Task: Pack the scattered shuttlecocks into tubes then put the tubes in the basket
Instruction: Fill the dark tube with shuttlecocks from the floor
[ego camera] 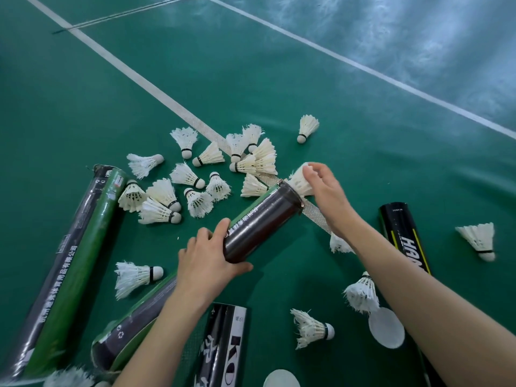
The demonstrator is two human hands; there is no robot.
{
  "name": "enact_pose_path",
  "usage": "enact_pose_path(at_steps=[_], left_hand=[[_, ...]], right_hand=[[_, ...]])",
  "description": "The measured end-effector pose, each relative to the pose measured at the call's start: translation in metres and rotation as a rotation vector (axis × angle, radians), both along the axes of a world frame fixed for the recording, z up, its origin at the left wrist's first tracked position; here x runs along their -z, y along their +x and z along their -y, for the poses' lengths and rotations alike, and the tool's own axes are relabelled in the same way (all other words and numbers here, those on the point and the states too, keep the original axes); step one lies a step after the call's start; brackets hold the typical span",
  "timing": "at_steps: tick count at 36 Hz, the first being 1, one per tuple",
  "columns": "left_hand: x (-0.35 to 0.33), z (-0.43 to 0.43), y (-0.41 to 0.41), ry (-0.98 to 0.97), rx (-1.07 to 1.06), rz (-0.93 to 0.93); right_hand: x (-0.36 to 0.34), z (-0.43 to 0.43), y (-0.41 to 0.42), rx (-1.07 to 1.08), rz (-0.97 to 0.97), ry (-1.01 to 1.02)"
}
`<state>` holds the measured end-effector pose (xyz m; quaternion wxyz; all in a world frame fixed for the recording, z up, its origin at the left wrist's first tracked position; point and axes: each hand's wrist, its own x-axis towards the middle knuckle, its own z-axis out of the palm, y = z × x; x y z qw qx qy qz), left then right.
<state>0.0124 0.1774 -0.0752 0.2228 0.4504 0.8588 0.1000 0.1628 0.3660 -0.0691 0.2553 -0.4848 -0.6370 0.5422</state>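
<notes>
Slanting across the green floor point(279, 79), open mouth aimed up and to the right: a dark tube point(262, 222). Gripped round its lower part by the left hand point(208, 263), thumb underneath, fingers curled over the top, bare forearm running back to the bottom edge. Right at the tube's mouth, touching the rim: one shuttlecock point(300, 182), white feathers fanned against the opening. Pinched there by the right hand point(325, 188), fingers bent over the feathers from the far side, palm turned down. Cork end hard to make out behind the fingers. Right forearm stretched in from the lower right corner, passing over a white line point(139, 76) painted on the floor.

Beyond and to the left of the held tube, near but apart from both hands: a heap of shuttlecocks point(195, 185), lying on their sides at all angles. Well off to the right, alone: a stray shuttlecock point(479, 240).

Flat on the floor at the far left: a long tube point(69, 269), black and green. Partly hidden under the left forearm: a second green tube point(139, 317). Between the two forearms, near the bottom edge: a black tube point(223, 344) with white lettering. Just right of the right forearm: a black and yellow tube point(405, 236). Below that forearm, flat on the floor: a round white lid point(386, 328).
</notes>
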Motion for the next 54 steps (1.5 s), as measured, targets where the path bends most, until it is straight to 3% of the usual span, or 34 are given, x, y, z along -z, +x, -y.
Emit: enact_pose_path(at_steps=[3,20,33,41,46,54], left_hand=[[-0.002,-0.001,0.002,0.029,-0.021,0.017],[-0.003,-0.008,0.006,0.052,0.019,-0.049],[0.001,-0.017,0.008,-0.032,0.0,-0.001],[0.016,-0.02,-0.001,-0.156,-0.001,-0.049],[0.023,-0.013,-0.023,-0.136,-0.12,-0.008],[0.027,-0.004,-0.047,-0.111,-0.236,0.051]], right_hand=[[0.002,0.006,0.003,-0.083,-0.001,-0.032],[-0.005,0.013,0.001,-0.067,-0.09,-0.108],[0.02,0.011,-0.002,-0.063,0.022,-0.195],[0.034,0.007,-0.011,-0.084,0.126,-0.117],[0.045,-0.006,-0.026,-0.102,0.228,-0.044],[0.055,-0.019,-0.077,-0.456,0.514,0.314]])
